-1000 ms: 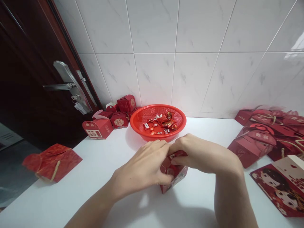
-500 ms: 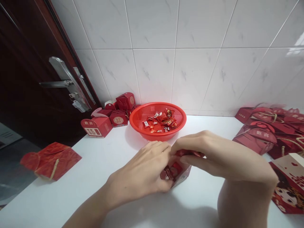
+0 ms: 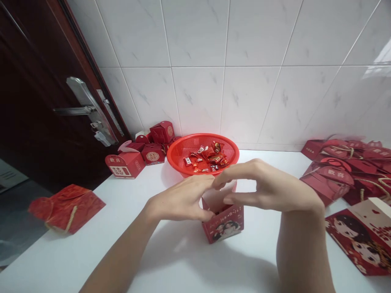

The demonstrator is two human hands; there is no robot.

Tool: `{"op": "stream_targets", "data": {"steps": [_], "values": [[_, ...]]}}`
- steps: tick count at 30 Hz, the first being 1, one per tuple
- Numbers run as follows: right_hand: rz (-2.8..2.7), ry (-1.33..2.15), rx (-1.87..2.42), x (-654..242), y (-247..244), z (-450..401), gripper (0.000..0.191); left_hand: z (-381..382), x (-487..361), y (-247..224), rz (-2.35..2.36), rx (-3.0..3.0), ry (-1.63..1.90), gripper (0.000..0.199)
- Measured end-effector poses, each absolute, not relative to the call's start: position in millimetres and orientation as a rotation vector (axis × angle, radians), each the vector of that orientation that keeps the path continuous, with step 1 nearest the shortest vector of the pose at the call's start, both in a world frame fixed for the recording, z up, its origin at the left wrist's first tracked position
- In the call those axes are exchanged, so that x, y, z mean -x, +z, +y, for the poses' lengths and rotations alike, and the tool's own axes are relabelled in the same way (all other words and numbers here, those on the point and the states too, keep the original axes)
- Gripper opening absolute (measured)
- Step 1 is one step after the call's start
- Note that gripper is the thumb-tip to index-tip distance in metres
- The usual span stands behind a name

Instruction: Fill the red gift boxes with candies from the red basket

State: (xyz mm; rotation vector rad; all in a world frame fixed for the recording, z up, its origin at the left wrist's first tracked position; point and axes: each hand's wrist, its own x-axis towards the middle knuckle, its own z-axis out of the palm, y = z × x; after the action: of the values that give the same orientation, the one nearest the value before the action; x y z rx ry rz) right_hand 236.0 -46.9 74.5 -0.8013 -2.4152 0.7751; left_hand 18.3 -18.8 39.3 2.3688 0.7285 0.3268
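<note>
A small red paper candy box (image 3: 224,226) stands upright on the white table, its top uncovered and its near side printed with cartoon figures. My left hand (image 3: 183,199) grips it from the left, thumb on the near wall and fingers behind the rim. Over the right part of the opening arches my right hand (image 3: 259,189), thumb and fingers apart with nothing seen between them. Little of the box's inside shows; some dark red wrappers appear low in it. Just beyond is a red plastic basket (image 3: 172,160) with several wrapped candies (image 3: 210,154).
Closed red boxes (image 3: 125,165) stand at the back left, and one with a rope handle (image 3: 69,207) lies at the left edge. Several flat red boxes (image 3: 330,179) pile up at right, near a printed box (image 3: 360,240). Behind are a tiled wall and a dark door (image 3: 33,81).
The red-wrapped candy in my right hand is gone from its fingers, which have spread apart. Both hands have risen slightly, and the box now stands more upright with its printed side showing.
</note>
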Motion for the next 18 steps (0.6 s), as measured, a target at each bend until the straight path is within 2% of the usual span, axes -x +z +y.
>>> {"op": "stream_targets", "data": {"steps": [3,7,14,16,18], "values": [[-2.267,0.721,0.829,-244.9,77.6,-48.0,0.017,-9.7,-13.7,39.2,0.737,-2.384,0.340,0.037],[-2.099,0.658,0.898,-256.8,72.2,-39.1,0.029,-0.4,-8.1,39.6,0.839,-2.377,0.429,0.039],[-2.038,0.900,0.916,-261.9,29.6,-14.7,0.074,10.0,-0.5,37.4,0.912,-2.278,0.713,0.025],[-1.981,1.027,0.873,-259.1,11.4,-14.8,0.068,13.1,-2.0,35.1,0.901,-2.237,0.770,0.023],[-1.879,1.167,0.818,-255.8,-5.3,-18.9,0.047,15.1,-6.0,31.8,0.885,-2.197,0.777,0.022]]}}
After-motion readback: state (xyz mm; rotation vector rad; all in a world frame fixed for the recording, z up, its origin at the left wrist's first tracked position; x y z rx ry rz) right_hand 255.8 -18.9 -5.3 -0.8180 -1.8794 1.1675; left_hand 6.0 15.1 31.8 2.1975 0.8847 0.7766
